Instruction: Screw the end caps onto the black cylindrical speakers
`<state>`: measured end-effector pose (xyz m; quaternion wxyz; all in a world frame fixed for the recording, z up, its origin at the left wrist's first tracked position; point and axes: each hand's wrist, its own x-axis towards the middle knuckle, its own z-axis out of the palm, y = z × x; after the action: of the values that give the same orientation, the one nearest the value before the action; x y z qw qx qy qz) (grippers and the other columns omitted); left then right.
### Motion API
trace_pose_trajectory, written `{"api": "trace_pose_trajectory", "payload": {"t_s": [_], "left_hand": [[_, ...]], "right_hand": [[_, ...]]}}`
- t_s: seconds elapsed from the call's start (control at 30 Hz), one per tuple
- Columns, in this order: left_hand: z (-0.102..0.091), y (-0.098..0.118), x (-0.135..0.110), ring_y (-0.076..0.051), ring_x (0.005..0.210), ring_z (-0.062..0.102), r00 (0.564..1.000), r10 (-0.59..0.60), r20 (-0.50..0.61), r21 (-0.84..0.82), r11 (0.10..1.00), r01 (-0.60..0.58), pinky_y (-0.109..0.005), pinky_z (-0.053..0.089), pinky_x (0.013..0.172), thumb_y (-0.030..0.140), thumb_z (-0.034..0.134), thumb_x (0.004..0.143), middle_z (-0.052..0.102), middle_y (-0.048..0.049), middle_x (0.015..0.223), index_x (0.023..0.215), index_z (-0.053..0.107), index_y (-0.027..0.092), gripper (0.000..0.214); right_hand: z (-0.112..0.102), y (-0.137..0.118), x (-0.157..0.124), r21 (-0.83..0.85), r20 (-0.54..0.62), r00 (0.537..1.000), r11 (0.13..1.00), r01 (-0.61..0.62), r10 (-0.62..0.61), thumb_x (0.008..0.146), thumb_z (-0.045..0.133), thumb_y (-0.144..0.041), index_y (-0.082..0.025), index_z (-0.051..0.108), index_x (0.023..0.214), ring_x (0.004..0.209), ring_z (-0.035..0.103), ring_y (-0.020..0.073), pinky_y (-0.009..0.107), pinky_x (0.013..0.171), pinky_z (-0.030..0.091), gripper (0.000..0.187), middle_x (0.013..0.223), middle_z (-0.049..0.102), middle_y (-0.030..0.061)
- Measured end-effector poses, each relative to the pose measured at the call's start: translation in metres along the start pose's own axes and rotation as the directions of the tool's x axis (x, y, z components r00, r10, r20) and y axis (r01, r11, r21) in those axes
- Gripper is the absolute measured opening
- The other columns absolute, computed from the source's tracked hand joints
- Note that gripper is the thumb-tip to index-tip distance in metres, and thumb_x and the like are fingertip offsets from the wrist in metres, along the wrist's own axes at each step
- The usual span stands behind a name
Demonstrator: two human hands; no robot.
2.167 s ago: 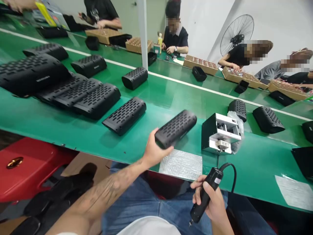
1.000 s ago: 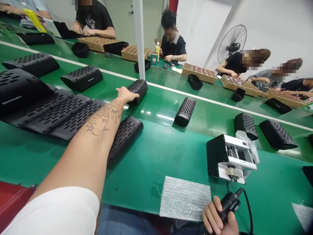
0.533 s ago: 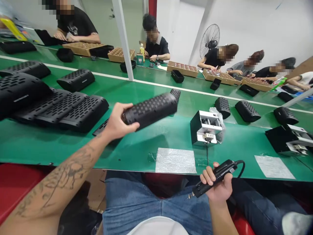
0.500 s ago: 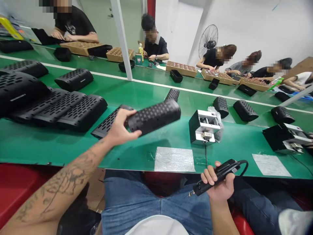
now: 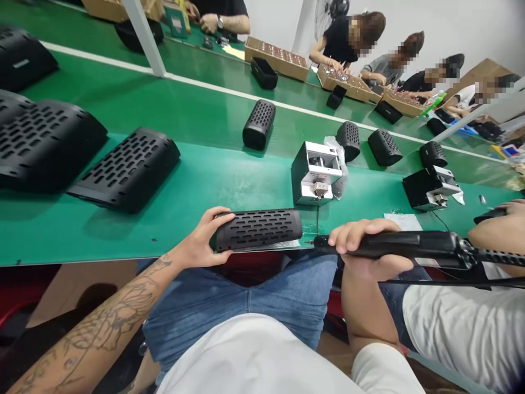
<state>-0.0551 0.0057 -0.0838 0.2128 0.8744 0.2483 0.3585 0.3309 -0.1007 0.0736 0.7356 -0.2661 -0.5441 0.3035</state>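
Observation:
My left hand [image 5: 207, 238] grips the left end of a black perforated housing [image 5: 262, 227], thumb below and fingers over the top. The housing lies lengthwise at the near edge of the green table, slotted face showing, over a mostly hidden pale sheet. Closed around a black electric screwdriver [image 5: 389, 246], my right hand [image 5: 365, 249] is to the right of the housing. The screwdriver is nearly level, and its bit points left, close to the housing's right end. Whether the bit touches the housing I cannot tell.
A silver-and-black screw feeder [image 5: 315, 175] stands behind the housing, with another feeder [image 5: 430, 186] farther right. More slotted housings [image 5: 127, 169] lie at left and along the green table [image 5: 213, 175]. A co-worker's arm [image 5: 498, 230] is close on my right. Several people work across the table.
My left hand has brought the housing down from mid-air to the table edge. My right hand has raised the screwdriver from above my lap and turned it level. The view has shifted.

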Motion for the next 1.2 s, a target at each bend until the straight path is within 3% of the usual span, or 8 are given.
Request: {"api": "trace_pose_trajectory", "payload": {"t_s": [0.17,0.4,0.5,1.0,1.13,1.2], "left_hand": [[0.013,0.002,-0.004,-0.049,0.161,0.057,0.997,-0.006,-0.071,-0.017,1.000,0.005,-0.077,0.056,0.131,0.029,0.090,0.087,0.049,-0.0236,0.172,0.183,0.045,0.032,0.106],[0.017,0.002,-0.003,-0.048,0.159,0.058,0.996,-0.007,-0.092,-0.039,0.999,0.004,-0.076,0.057,0.130,0.028,0.093,0.085,0.049,-0.0228,0.170,0.184,0.044,0.033,0.111],[0.015,0.004,-0.002,-0.048,0.158,0.059,0.996,-0.004,-0.084,-0.046,0.999,0.001,-0.074,0.058,0.129,0.027,0.095,0.083,0.051,-0.0226,0.169,0.184,0.044,0.033,0.113],[0.011,0.009,0.005,-0.047,0.156,0.061,0.997,-0.011,-0.071,-0.027,1.000,0.009,-0.071,0.058,0.131,0.023,0.097,0.081,0.053,-0.0224,0.166,0.183,0.041,0.031,0.117],[0.012,0.014,0.006,-0.046,0.157,0.061,0.997,-0.010,-0.080,-0.029,1.000,0.007,-0.068,0.059,0.131,0.024,0.094,0.085,0.053,-0.0224,0.167,0.183,0.042,0.030,0.112],[0.014,0.017,0.004,-0.046,0.158,0.060,0.996,-0.017,-0.092,-0.032,0.999,0.014,-0.068,0.059,0.132,0.025,0.094,0.086,0.052,-0.0226,0.169,0.184,0.042,0.031,0.111]], "right_hand": [[0.022,0.022,0.014,0.010,0.018,0.998,0.998,-0.059,0.058,0.092,0.091,-0.076,-0.027,0.079,0.099,0.040,0.060,0.0161,0.031,0.046,0.059,0.052,0.059,0.069,-0.0056],[0.025,0.041,0.014,0.040,0.115,0.984,0.989,-0.141,0.135,0.090,0.097,-0.070,-0.025,0.077,0.095,0.042,0.061,0.0163,0.032,0.048,0.059,0.049,0.060,0.069,-0.0047],[0.026,0.042,0.016,0.048,0.180,0.974,0.987,-0.151,0.140,0.088,0.100,-0.066,-0.026,0.078,0.092,0.042,0.061,0.0160,0.032,0.047,0.060,0.046,0.059,0.069,-0.0045],[0.031,0.045,0.015,0.057,0.288,0.933,0.969,-0.242,0.216,0.087,0.101,-0.054,-0.027,0.074,0.085,0.038,0.059,0.0133,0.027,0.047,0.058,0.038,0.055,0.066,-0.0066],[0.028,0.038,0.008,0.011,0.267,0.934,0.968,-0.251,0.239,0.086,0.103,-0.055,-0.026,0.073,0.086,0.041,0.062,0.0137,0.030,0.052,0.062,0.041,0.056,0.067,-0.0065],[0.022,0.030,0.012,-0.029,0.208,0.950,0.972,-0.232,0.233,0.088,0.100,-0.064,-0.027,0.072,0.086,0.041,0.062,0.0142,0.031,0.052,0.062,0.047,0.057,0.067,-0.0067]]}}
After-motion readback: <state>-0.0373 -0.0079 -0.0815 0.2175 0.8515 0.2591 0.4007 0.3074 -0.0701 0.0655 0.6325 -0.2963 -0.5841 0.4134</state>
